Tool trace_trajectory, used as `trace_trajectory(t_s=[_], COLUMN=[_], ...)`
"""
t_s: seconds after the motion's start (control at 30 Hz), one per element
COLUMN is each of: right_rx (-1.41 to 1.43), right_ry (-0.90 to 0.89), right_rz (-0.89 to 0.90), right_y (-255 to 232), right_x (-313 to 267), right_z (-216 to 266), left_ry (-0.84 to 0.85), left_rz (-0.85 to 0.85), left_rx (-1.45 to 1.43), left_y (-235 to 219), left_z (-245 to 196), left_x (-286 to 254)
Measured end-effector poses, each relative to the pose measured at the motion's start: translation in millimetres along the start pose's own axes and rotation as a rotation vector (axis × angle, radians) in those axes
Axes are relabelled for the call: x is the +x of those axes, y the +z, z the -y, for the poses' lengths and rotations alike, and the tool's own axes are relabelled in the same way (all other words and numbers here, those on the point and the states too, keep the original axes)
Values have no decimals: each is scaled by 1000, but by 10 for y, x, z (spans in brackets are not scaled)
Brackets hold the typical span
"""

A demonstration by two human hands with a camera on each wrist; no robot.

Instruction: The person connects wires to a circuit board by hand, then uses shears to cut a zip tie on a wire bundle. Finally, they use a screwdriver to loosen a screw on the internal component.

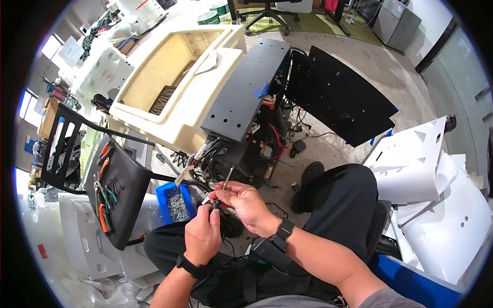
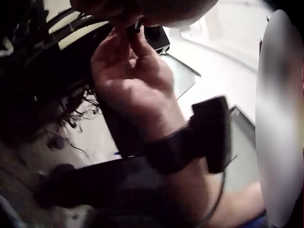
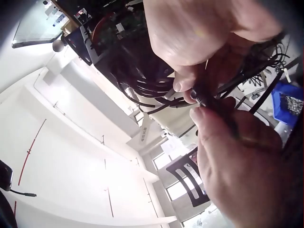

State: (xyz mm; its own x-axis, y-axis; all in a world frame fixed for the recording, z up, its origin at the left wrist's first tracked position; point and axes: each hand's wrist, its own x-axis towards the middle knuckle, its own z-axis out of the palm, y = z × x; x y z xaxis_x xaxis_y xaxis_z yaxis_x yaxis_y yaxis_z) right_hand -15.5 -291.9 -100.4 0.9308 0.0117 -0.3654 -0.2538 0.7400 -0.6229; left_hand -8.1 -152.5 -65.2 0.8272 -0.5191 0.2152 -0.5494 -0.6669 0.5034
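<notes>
In front of the lap, my left hand pinches a black cable connector between thumb and fingers; its cable runs back through the palm. My right hand meets it there, its fingertips right at the connector's end. A slim grey metal tool sticks up from the right hand's fingers, its kind not clear. The left wrist view shows the right hand from the palm side, a small dark piece at its fingertips. Just beyond the hands lies a bundle of black cables below a dark grey metal housing.
Pliers and other hand tools lie on a black chair seat at the left. A blue bin of small metal parts stands beside the left hand. White panels lean at the right; a cream shell stands behind.
</notes>
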Motion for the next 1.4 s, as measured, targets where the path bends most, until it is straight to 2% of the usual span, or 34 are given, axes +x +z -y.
trace_trajectory(t_s=[0.03, 0.07, 0.13, 0.2, 0.3, 0.37, 0.4, 0.47, 0.5, 0.53, 0.6, 0.63, 0.8, 0.9, 0.97, 1.0, 1.07, 1.1, 1.13, 1.23, 1.27, 1.33, 1.37, 1.4], right_rx=[1, 3, 4, 13, -18, -50, -52, -19, -16, -10, -3, -3, -51, -27, -73, -120, -116, -112, -114, -57, -58, -95, -77, -77], right_ry=[1, -12, -23, -37, 0, 29, 31, -34, -34, -18, -4, 3, -41, -41, -29, -18, -3, 11, 14, -23, -20, 23, 9, 10], right_rz=[0, 6, 12, 52, 75, 47, 53, 54, 51, 28, 5, 11, 5, 24, 25, 33, 60, 90, 95, 137, 142, 71, 50, 53], right_y=[-4, -5, -2, 14, -4, 22, 27, 5, 17, 45, 45, 24, -7, -52, -83, -98, -120, -123, -124, -139, -139, -105, -107, -91], right_x=[5, 7, 18, 55, 61, 31, 42, 55, 39, 17, 21, 38, 48, 54, 28, 18, 17, 20, 16, 47, 56, 46, 61, 54], right_z=[-5, -14, -36, -56, -13, 33, 17, -18, -5, 24, 35, 14, -40, -60, -37, -20, 5, 14, 9, -27, -33, -1, -37, -45], left_ry=[-105, -105, -861, -1125, -1058, -956, -957, -444, -377, -377, 120, 144, 141, 159, -84, -85, -833, -875, -876, -954, -954, -881, -817, -818], left_rz=[2, 4, 322, 479, 475, 435, 428, 181, 116, 118, -72, -26, 10, -56, -11, -9, 262, 297, 291, 407, 399, 311, 312, 309], left_rx=[-182, -180, -1233, -1565, -1499, -1259, -1259, -446, -295, -294, 77, 171, 246, 174, -142, -145, -1164, -1315, -1316, -1587, -1588, -1215, -903, -902], left_y=[7, -19, -138, -220, -201, -195, -175, -104, -98, -91, -66, -69, 73, 163, 187, 171, 85, -20, -33, 2, 17, 59, 97, 105], left_z=[4, 22, 55, 147, 142, 100, 85, 46, -13, -14, -10, 2, 32, 57, 20, 40, 107, -12, 9, 152, 158, 128, 207, 178], left_x=[-4, 6, 69, 161, 146, 129, 107, 50, 42, 39, 51, 48, 44, 29, 6, 5, 20, 96, 102, 70, 65, 57, 12, -4])
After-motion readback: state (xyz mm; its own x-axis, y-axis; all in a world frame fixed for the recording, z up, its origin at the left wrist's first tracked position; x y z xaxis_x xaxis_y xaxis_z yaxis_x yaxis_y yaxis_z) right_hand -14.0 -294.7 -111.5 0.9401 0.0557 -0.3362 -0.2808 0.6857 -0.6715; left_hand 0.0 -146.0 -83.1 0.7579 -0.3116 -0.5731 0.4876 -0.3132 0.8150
